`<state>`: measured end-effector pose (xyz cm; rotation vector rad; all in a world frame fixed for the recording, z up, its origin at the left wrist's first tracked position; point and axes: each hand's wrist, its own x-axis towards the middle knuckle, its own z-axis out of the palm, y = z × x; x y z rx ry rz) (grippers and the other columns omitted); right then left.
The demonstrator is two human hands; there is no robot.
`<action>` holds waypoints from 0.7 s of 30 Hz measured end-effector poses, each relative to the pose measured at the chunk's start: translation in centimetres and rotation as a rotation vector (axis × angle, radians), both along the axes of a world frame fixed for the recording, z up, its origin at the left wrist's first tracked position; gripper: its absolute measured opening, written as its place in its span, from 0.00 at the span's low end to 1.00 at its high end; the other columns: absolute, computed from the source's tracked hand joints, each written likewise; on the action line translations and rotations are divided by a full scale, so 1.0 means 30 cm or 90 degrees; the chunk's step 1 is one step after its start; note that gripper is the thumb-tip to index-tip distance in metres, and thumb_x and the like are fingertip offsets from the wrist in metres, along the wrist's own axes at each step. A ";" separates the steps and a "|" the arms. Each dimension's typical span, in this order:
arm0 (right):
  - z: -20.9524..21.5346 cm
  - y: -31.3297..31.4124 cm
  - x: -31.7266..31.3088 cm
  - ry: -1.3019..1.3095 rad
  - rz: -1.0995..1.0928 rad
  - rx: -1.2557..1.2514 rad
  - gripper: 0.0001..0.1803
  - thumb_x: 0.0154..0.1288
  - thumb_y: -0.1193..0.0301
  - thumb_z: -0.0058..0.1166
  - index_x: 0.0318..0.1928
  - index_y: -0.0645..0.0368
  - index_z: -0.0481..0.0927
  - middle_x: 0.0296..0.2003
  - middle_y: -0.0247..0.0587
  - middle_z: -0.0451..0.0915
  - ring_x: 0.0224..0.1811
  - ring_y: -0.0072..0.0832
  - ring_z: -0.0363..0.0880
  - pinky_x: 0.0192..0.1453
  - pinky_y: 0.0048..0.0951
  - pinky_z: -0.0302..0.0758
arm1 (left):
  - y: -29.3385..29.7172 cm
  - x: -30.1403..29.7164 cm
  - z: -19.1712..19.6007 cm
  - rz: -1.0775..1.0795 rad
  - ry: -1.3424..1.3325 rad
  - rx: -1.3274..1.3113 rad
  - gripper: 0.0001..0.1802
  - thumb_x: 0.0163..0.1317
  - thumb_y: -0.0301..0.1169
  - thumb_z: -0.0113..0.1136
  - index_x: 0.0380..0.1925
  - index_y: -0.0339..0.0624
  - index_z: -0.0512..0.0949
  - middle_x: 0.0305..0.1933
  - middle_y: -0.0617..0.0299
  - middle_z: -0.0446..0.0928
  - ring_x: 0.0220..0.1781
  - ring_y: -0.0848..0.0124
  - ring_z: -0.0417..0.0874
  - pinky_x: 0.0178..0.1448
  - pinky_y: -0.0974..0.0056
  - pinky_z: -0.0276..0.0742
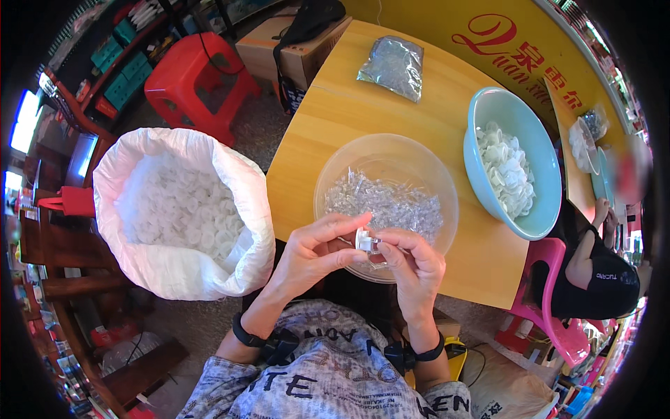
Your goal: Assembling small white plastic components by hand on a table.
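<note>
In front of my body, just over the near part of a round translucent tub (328, 157), my two hands come together. My left hand (317, 246) pinches a small white round plastic cap (363, 240) between thumb and fingers. From the right, my right hand (413, 264) is closed with its fingertips against the cap's side, where a small clear plastic bit shows. Whether that bit is joined to the cap I cannot tell. Inside the tub lies a heap of small clear plastic pieces (412, 208).
A white sack (252, 202) full of white caps stands to the left. On the wooden table (307, 126) are a light blue basin (477, 167) of white parts and a sealed clear bag (394, 66). A red stool (188, 77) stands beyond. Another person (593, 279) sits at right.
</note>
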<state>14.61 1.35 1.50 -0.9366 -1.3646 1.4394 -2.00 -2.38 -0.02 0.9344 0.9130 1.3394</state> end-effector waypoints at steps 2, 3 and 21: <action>0.002 0.004 0.006 0.005 0.009 -0.003 0.06 0.60 0.82 0.56 0.39 0.66 0.80 0.39 0.43 0.81 0.38 0.23 0.80 0.41 0.22 0.79 | 0.000 -0.003 0.000 0.005 0.040 0.006 0.27 0.55 0.20 0.64 0.57 0.38 0.73 0.49 0.61 0.74 0.48 0.75 0.78 0.52 0.72 0.75; 0.003 0.003 0.011 0.011 0.012 -0.005 0.06 0.61 0.83 0.56 0.39 0.66 0.80 0.40 0.43 0.81 0.38 0.24 0.80 0.41 0.22 0.79 | -0.001 -0.002 0.001 0.004 0.081 0.013 0.26 0.55 0.20 0.65 0.56 0.38 0.74 0.48 0.61 0.74 0.47 0.76 0.78 0.50 0.73 0.76; 0.147 0.440 0.398 -0.491 -0.423 0.349 0.06 0.60 0.76 0.58 0.38 0.62 0.82 0.31 0.35 0.82 0.30 0.18 0.79 0.35 0.20 0.76 | -0.113 -0.235 0.104 0.391 0.329 0.089 0.26 0.60 0.22 0.58 0.60 0.37 0.69 0.58 0.55 0.72 0.53 0.67 0.76 0.52 0.64 0.76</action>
